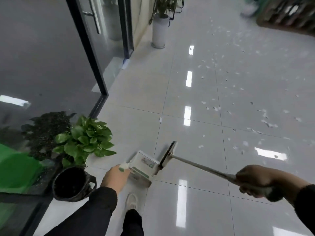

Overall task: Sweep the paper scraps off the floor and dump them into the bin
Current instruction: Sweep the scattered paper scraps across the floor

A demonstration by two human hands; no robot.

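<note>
**Paper scraps lie scattered across the tiles**

Paper scraps (pixel 265 116) litter the floor (pixel 136 130) ahead and to the right. Right hand (pixel 255 183) grips the broom (pixel 170 153) handle, fingers wrapped round it. Left hand (pixel 115 178) clutches the dustpan (pixel 144 167) handle. Black-lined bin (pixel 73 183) stands just beside the left hand.

Broom (pixel 167 155) and dustpan (pixel 144 167) in hand (scraps (pixel 265 120) ahead) — bin (pixel 73 183) beside.
</note>
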